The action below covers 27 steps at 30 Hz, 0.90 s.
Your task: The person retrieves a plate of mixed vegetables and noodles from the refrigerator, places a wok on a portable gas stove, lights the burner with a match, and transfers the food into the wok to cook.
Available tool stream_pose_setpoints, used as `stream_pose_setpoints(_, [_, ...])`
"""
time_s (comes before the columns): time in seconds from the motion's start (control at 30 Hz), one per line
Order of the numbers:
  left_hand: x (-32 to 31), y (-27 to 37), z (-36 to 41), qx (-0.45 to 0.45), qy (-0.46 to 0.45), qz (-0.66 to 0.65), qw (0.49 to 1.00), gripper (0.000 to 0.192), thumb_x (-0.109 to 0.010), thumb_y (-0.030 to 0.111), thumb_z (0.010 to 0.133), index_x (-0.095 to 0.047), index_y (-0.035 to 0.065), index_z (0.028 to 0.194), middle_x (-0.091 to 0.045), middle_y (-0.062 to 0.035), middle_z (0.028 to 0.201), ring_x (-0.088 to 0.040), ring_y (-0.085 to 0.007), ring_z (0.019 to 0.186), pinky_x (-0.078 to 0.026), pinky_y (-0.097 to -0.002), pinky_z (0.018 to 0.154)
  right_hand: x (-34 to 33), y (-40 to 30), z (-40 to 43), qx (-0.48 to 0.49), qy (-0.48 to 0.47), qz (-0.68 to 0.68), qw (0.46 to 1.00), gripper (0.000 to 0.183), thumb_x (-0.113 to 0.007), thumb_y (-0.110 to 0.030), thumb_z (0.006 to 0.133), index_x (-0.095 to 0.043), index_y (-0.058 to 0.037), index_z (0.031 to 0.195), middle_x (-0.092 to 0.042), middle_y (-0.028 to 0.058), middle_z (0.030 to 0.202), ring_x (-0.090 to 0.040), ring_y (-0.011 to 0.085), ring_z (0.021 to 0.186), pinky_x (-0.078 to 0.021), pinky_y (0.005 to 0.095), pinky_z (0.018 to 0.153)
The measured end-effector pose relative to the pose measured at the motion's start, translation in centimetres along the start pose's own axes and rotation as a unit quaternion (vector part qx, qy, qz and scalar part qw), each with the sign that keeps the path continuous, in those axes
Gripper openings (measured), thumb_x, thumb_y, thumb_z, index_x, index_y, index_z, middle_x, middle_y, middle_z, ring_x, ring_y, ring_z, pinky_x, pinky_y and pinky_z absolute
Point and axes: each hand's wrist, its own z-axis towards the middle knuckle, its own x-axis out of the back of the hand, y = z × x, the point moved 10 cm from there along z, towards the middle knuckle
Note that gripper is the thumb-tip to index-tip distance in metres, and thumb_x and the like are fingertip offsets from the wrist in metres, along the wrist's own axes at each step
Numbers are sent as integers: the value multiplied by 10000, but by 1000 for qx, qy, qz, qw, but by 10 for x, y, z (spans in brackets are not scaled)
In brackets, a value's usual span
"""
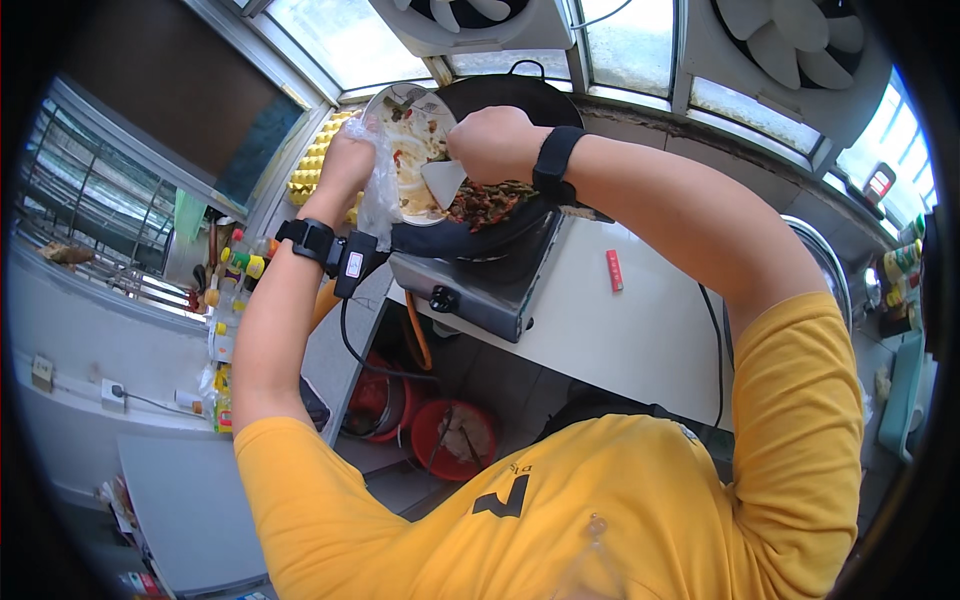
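My left hand [349, 161] grips a white patterned plate [420, 142] by its left edge, with crumpled clear plastic film [381, 191] between palm and rim. The plate is steeply tilted and smeared with sauce and a few food scraps. In my right hand [491, 142] is a white utensil [444, 182], its flat end against the plate; the fist hides its handle. Below and to the right, cooked food with red and green pieces [487, 204] lies in a black wok [510, 94]. The wok rests on a metal gas stove [480, 289].
A red lighter-like object [614, 271] lies on the white counter [645, 330]. Yellow egg trays [315, 161] stand left of the plate. Bottles [244, 262] line the left ledge. Red buckets [454, 439] sit on the floor. Fans [795, 37] are mounted at the windows.
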Motion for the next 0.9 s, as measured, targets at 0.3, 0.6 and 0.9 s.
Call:
stream_pose_setpoints(0.3, [16,-12,4,-1,6,-44,999,314,-470,243,949,-582,-3,1109,-645,-112,933,-581,-184,835,-446,-300,756,3,38,24,-65,34,88,993,232,-562,-91,737,-690,-6,910,-670,188,898,-653,344,845,-518,397,721])
stream_pose_setpoints(0.6, [25,-19,1,-1,14,-114,993,315,-451,256,971,-595,-1,1080,-629,-73,907,-559,-142,790,-445,-289,713,26,53,26,-59,89,192,976,284,-507,-161,810,-692,-69,1005,-674,158,944,-630,298,920,-480,374,817])
stream_pose_setpoints(0.9, [16,-6,-9,-11,8,-76,997,332,-468,292,968,-604,3,1055,-631,-69,892,-563,-132,786,-451,-292,703,4,77,27,-133,24,390,911,301,-512,-137,817,-682,-51,1050,-643,86,741,-576,181,634,-461,305,608])
